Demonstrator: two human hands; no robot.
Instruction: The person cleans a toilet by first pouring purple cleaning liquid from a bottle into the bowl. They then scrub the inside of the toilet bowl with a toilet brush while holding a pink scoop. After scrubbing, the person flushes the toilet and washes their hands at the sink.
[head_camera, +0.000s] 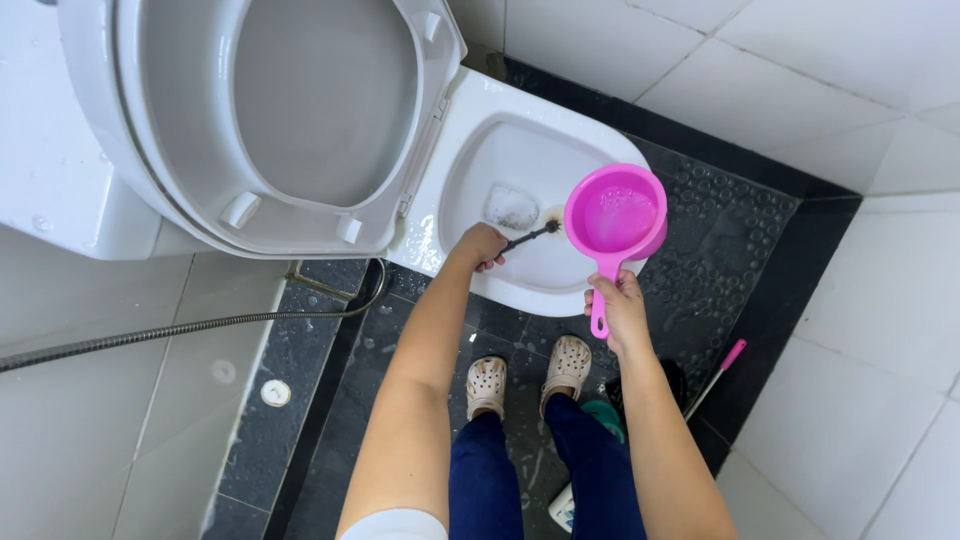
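Two hands are at work over the open toilet bowl (560, 285). Your left hand (480, 245) has its grip closed tight round the handle of a thin black brush (532, 236), a slim dark rod that reaches out over the white bowl and ends in a small dark head. That head lies against a brownish stain low on the inner wall of the bowl, just beside the pink scoop. Your right hand (617, 305) has its grip wrapped round the lower handle of the pink plastic scoop (615, 215), a round, deep dipper of bright magenta with a straight handle of the same colour. It hangs above the near right side of the bowl, tilted a little toward you, and its inside looks wet and glossy, with water lying in it. A patch of white foam (511, 207) sits deeper in the bowl, to the left of the brush head. The seat and lid (300, 110) stand raised behind. A metal hose (190, 327) trails over the dark wet floor (300, 400), and your feet in pale clogs (530, 375) stand before the bowl.
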